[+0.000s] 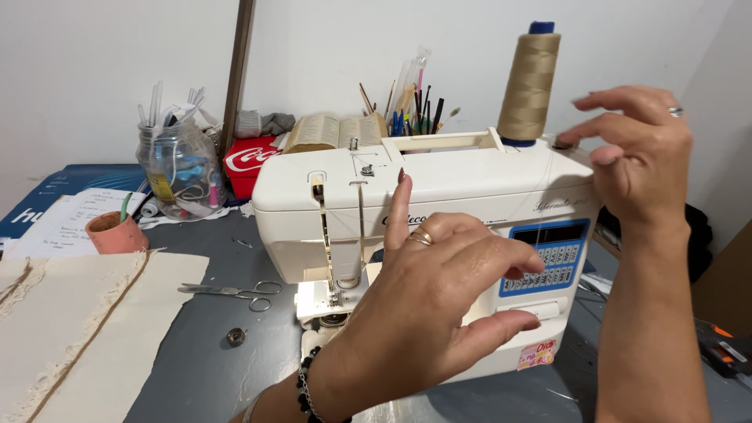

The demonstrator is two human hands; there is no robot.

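Two hands at the sewing machine [439, 211], which is the landmark for everything here.

Far left of the machine: cream cloth [70, 329] with a frayed edge lies flat on the bench [204, 368]. A terracotta cup [116, 233] behind it holds one green stick. A glass jar [180, 168] left of the machine is stuffed with small sewing bits and white sticks; exact contents unreadable. Scissors [235, 291] and a loose metal bobbin [236, 337] sit on the bench just left of the machine's base.

Behind the machine: a pot of pens and brushes [407, 106], packed full.

Left hand [423, 313] is in front of the machine body, fingers spread and loose, index raised, gripping nothing that I can see. A thin thread may run past it; can't confirm.

On top of the machine, right end: tall beige thread cone [529, 78], upright. Right hand [638, 153] is right of the cone, fingers extended, fingertips at the small round knob on the machine top; pinching or just touching, can't tell.

Risks, my read: the cone is tall on a narrow seat, so a knock from the right wrist could tip it. The bobbin is near the cloth edge and could roll if the bench is bumped.
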